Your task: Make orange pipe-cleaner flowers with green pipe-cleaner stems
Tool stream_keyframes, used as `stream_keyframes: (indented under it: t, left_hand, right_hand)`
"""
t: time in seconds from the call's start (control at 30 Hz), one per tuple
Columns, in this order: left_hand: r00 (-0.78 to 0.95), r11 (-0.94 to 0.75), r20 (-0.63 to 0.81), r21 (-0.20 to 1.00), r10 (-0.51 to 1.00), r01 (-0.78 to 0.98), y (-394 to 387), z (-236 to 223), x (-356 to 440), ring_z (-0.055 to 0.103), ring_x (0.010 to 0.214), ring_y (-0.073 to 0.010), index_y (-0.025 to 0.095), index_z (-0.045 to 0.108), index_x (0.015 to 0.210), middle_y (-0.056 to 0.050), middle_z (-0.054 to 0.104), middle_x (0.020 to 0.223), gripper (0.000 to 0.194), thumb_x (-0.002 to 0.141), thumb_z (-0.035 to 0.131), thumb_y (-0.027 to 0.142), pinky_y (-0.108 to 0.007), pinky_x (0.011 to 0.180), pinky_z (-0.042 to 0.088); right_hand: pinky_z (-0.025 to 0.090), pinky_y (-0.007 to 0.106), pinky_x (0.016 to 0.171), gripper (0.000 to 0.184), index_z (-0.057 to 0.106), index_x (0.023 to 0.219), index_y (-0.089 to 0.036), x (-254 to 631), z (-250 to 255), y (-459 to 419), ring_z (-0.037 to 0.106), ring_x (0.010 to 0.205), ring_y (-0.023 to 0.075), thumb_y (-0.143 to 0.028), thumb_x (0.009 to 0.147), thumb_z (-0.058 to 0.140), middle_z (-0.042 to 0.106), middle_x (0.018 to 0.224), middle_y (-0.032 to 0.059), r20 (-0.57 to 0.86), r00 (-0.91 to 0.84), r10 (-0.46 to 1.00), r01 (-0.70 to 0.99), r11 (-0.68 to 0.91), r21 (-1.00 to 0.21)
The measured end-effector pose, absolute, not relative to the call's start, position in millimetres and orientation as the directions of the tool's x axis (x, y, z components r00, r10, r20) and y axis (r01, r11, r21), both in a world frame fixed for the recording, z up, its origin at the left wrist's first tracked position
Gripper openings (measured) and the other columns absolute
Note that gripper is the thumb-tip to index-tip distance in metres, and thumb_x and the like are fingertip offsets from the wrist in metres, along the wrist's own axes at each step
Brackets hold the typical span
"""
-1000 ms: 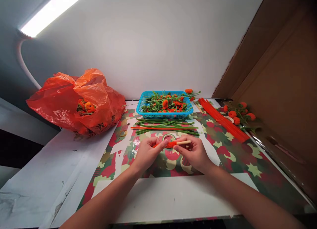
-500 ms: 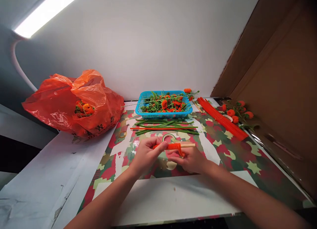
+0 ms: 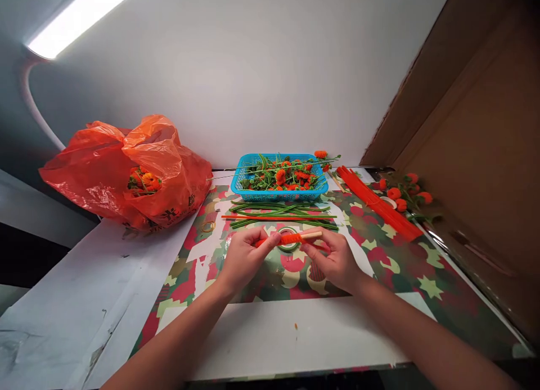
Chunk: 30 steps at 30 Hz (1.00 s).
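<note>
A thin wooden stick is held level over the patterned mat, with an orange pipe cleaner coiled round its middle. My left hand pinches the stick's left end, where the orange wire starts. My right hand is closed on the loose orange end just below the stick's right part. A roll of tape lies on the mat right behind the coil.
Green pipe cleaners lie in a row behind my hands. A blue basket of orange flowers stands at the back. An orange plastic bag sits at left, a bundle of orange pipe cleaners and finished flowers at right, cardboard beyond.
My right hand dropped under the stick with the orange end, then came back up beside it, laying another turn on the coil. The left hand stayed put.
</note>
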State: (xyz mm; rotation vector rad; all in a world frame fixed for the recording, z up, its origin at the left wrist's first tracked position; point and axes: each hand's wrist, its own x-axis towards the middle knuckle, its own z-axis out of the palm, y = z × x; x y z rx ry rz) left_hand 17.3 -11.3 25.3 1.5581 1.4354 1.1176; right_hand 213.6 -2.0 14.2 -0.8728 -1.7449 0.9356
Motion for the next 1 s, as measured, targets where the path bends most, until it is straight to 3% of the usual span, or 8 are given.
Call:
stream_keyframes:
  t: [0.2,0.37,0.53,0.7,0.87,1.0]
  left_hand:
    - [0.250,-0.133,0.049,0.934,0.967,0.332,-7.6,27.1,9.1,0.028,0.048,-0.0082,0.018,0.039,0.048,0.005,0.034,0.047,0.047,0.074,0.060,0.051,-0.022,0.046,0.022]
    - [0.390,-0.239,0.032,0.835,0.920,0.496,-5.5,29.9,1.1,0.025,0.049,-0.0087,0.018,0.038,0.048,0.006,0.028,0.048,0.046,0.075,0.061,0.047,-0.023,0.046,0.018]
    - [0.276,-0.278,0.110,0.660,0.955,0.698,-2.3,29.9,-0.5,0.025,0.048,-0.0094,0.018,0.037,0.047,0.005,0.032,0.045,0.048,0.077,0.059,0.049,-0.024,0.047,0.017]
    - [0.114,-0.179,0.142,0.630,0.983,0.756,-2.2,25.2,5.2,0.034,0.044,-0.0102,0.019,0.041,0.047,0.003,0.044,0.042,0.049,0.077,0.057,0.054,-0.024,0.047,0.021]
    - [0.024,-0.174,0.230,0.661,0.973,0.730,-3.9,20.6,9.9,0.035,0.042,-0.0098,0.019,0.045,0.048,0.003,0.047,0.042,0.048,0.079,0.056,0.054,-0.023,0.045,0.023]
    - [-0.045,-0.136,0.216,0.750,0.975,0.647,-6.3,19.1,10.5,0.036,0.040,-0.0092,0.019,0.046,0.049,0.004,0.045,0.040,0.047,0.078,0.058,0.055,-0.023,0.043,0.025]
  right_hand:
    - [0.040,0.023,0.041,0.026,0.075,0.079,-0.020,230.4,18.1,9.8,0.050,0.043,0.0100,-0.043,0.082,0.063,0.061,0.060,0.0005,0.163,-0.612,0.774,0.072,0.260,-0.963]
    - [0.036,0.024,0.047,0.014,0.075,0.071,-0.022,236.6,27.0,17.2,0.050,0.051,0.0119,-0.035,0.077,0.071,0.062,0.055,0.0006,0.248,-0.633,0.733,0.199,0.464,-0.863]
    - [0.036,0.028,0.060,0.016,0.071,0.065,-0.021,229.8,21.8,13.0,0.054,0.054,0.0125,-0.026,0.081,0.066,0.067,0.059,-0.0002,0.389,-0.520,0.760,0.445,0.630,-0.636]
    - [0.029,0.029,0.061,0.019,0.066,0.067,-0.018,221.2,13.0,7.7,0.054,0.055,0.0120,-0.020,0.084,0.060,0.064,0.057,-0.0003,0.591,-0.465,0.659,0.560,0.736,-0.380]
    - [0.028,0.030,0.059,0.024,0.066,0.069,-0.018,215.9,10.7,4.6,0.053,0.054,0.0126,-0.020,0.089,0.054,0.063,0.056,0.0007,0.648,-0.430,0.628,0.592,0.738,-0.322]
    - [0.031,0.030,0.060,0.021,0.069,0.078,-0.019,213.4,8.7,1.0,0.057,0.059,0.0138,-0.020,0.090,0.052,0.069,0.065,0.0029,0.683,-0.391,0.617,0.575,0.743,-0.342]
